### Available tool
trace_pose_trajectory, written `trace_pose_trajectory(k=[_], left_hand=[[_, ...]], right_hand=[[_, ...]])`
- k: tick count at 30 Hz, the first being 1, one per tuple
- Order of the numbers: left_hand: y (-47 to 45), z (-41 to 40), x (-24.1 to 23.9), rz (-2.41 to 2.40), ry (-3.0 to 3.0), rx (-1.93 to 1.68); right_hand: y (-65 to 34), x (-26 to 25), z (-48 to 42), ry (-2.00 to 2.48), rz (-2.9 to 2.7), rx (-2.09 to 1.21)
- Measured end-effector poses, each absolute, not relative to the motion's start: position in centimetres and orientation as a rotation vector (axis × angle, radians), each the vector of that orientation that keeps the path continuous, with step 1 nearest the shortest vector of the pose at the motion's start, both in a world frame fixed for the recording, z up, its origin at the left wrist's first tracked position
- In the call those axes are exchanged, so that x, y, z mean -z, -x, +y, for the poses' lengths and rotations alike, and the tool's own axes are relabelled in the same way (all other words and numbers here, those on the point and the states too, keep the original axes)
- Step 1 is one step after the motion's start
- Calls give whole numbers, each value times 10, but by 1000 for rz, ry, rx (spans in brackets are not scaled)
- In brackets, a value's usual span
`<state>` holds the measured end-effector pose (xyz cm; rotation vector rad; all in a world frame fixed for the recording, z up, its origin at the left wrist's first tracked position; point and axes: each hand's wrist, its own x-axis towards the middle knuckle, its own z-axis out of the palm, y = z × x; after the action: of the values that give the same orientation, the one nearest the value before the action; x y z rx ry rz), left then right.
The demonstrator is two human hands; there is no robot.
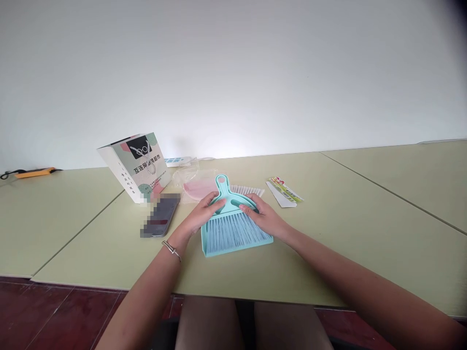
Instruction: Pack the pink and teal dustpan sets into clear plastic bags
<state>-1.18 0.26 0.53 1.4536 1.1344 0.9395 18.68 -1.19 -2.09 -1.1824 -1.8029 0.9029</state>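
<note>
— Bristles first: which way do they run?

— Toward the person. The teal brush (233, 226) lies flat inside a matching teal dustpan (207, 245), its long axis running away from the body, the handle with its round hanging hole pointing at the wall and leaning slightly left. Both sit mid-bench (346, 243), close to the near edge.

— And the hands?

— The left hand (202, 216) curls over the left shoulder of the brush, fingers closed loosely on the plastic. The right hand (264, 216) presses the right shoulder, its grip bent around the edge; whether the thumb is underneath, I can't quite tell.

— Materials?

— Smooth moulded plastic, fine straight synthetic bristles fanning into a wedge. The bench is matte pale green.

— Around it?

— A dark phone (162, 218) lies to the left, beside a printed paper bag (136, 165) leaning over. Behind the handle, crinkled clear wrapping (186, 175) with something pink. To the right, a folded printed card (284, 192).
</note>
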Motion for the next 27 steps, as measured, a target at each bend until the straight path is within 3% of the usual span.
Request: trace_pose_trajectory(k=[4,8,11,19,27], left_hand=[[11,2,-4,1176,-1485,-910],[11,3,-2,1184,-1486,-906],[12,4,-1,1162,-1518,-928],[13,2,-3,1130,-1529,-929],[12,2,-2,1139,-1545,-954]], right_hand=[[-216,17,9,1335,-1842,-718],[-269,25,36,1906,-1695,-300],[-299,35,47,2204,-1711,-248],[-311,38,52,2257,-1729,-319],[-290,23,43,2327,-1810,-108]])
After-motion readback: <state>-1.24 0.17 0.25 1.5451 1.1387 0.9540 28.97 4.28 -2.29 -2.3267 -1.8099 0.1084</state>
